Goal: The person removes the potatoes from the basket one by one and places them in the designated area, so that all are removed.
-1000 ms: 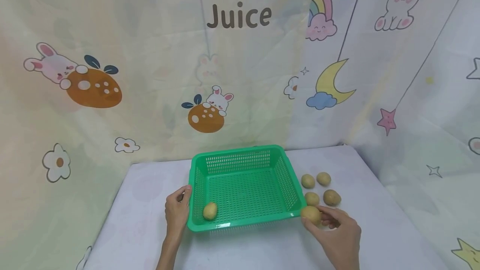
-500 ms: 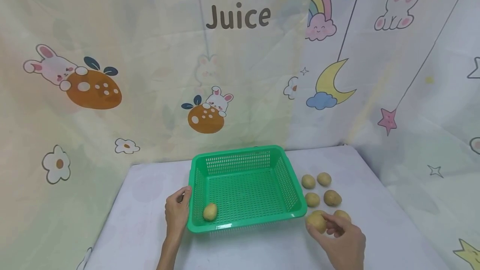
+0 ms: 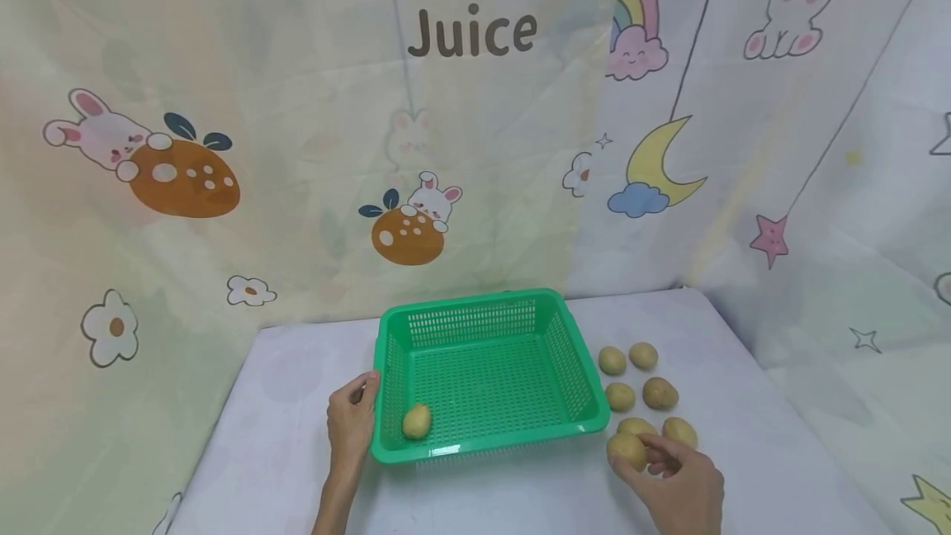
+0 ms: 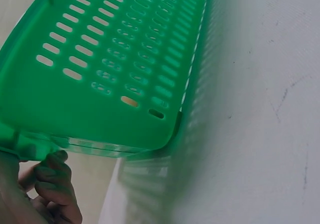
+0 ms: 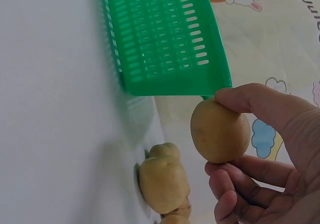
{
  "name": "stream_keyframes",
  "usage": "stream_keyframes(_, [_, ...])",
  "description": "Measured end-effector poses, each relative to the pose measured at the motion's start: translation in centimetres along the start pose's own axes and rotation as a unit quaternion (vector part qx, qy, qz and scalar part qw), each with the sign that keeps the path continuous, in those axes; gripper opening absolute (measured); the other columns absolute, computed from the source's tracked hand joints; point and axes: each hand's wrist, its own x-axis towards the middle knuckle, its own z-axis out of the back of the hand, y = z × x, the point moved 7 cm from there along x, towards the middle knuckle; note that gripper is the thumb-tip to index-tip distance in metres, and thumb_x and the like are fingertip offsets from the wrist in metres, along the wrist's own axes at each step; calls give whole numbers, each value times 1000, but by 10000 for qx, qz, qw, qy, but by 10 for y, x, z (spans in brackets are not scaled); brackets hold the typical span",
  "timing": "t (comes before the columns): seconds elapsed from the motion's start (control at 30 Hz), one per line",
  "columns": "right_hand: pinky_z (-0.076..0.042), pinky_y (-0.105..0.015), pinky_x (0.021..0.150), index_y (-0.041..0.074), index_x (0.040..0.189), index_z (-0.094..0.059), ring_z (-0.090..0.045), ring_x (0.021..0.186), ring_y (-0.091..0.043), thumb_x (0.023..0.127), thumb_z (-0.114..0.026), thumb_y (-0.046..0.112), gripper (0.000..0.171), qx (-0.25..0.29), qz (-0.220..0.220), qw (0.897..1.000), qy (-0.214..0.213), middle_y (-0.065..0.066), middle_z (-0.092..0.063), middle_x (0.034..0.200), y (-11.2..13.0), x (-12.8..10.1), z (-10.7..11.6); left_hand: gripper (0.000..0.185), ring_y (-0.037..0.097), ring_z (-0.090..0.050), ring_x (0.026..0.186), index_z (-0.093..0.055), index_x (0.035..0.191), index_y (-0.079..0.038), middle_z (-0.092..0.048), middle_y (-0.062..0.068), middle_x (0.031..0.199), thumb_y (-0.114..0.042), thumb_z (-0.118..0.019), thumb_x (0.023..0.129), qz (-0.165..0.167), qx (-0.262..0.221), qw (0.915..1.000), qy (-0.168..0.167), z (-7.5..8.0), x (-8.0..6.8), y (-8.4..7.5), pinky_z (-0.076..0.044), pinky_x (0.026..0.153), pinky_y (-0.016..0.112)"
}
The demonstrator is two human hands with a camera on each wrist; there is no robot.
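My left hand [image 3: 349, 419] grips the left rim of a green plastic basket [image 3: 490, 441], thumb and fingers about the edge. One potato [image 3: 417, 421] lies inside, at the basket's near left corner. Off the basket's near right corner, my right hand [image 3: 679, 481] pinches a potato [image 3: 626, 452] between thumb and fingers. In the right wrist view this held potato [image 5: 220, 131] is apart from the table, with the basket's end wall [image 5: 170, 81] beyond it. Just behind the hand lie two potatoes, one a pale potato [image 3: 679, 433] partly covered by the fingers.
Several more potatoes lie in loose rows right of the basket, among them a browner potato [image 3: 660, 393] and a far potato [image 3: 643, 356]. The white-covered table [image 3: 297, 378] ends at a printed cloth backdrop [image 3: 312, 188] behind and at both sides.
My right hand has drawn back toward me and slightly right with its potato, away from the basket's corner, uncovering potatoes behind it. The left hand keeps its place on the rim.
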Motion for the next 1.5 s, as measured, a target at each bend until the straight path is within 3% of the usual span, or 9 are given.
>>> stream_keyframes(0.2, [-45, -22, 64, 1, 102, -84, -57, 66, -6, 68, -106, 30, 49, -26, 96, 9999, 28, -3, -80, 80, 4, 0, -5, 57, 51, -68, 130, -71, 138, 4, -72, 30, 136, -45, -54, 115, 20, -134, 9999, -41, 1, 0, -1, -50, 112, 66])
stream_keyframes(0.33, [-47, -22, 64, 3, 103, -84, -58, 66, -5, 68, -106, 31, 50, 8, 88, 9999, 52, -2, -78, 79, 4, 0, -7, 51, 48, -74, 119, -74, 136, 1, -77, 28, 128, -42, -57, 114, -130, 231, 9996, -117, 2, 1, -9, -56, 94, 57])
stream_keyframes(0.47, [-48, -21, 63, 6, 103, -86, -58, 66, -4, 68, -106, 29, 47, 37, 50, 10000, -35, -2, -76, 78, 3, 0, -7, 48, 44, -77, 110, -76, 134, 0, -79, 27, 122, -41, -58, 114, -325, 517, 9981, -84, -1, 1, -16, -54, 79, 44])
stream_keyframes(0.77, [-48, -21, 62, 7, 101, -86, -58, 63, -2, 66, -106, 27, 45, 14, 204, 9996, -188, -1, -75, 74, 6, 3, -9, 45, 43, -79, 105, -76, 132, 1, -80, 27, 119, -37, -60, 113, -358, 493, 9980, -136, -2, 1, -19, -54, 75, 39])
stream_keyframes(1.17, [-46, -18, 63, 2, 109, -84, -58, 65, -2, 67, -105, 26, 54, -113, -10, 9998, -177, -5, -77, 78, -7, 16, -10, 44, 41, -79, 99, -77, 131, 1, -81, 27, 115, -36, -61, 113, -195, 573, 9979, -234, 4, 4, -5, -50, 71, 36])
stream_keyframes(1.5, [-48, -18, 62, -1, 107, -84, -63, 64, -2, 72, -104, 28, 50, -100, 87, 9998, -115, -18, -83, 91, -19, 30, -9, 45, 45, -78, 104, -77, 130, 1, -80, 28, 117, -37, -61, 113, -230, 583, 9976, -284, 5, 4, -4, -53, 72, 40])
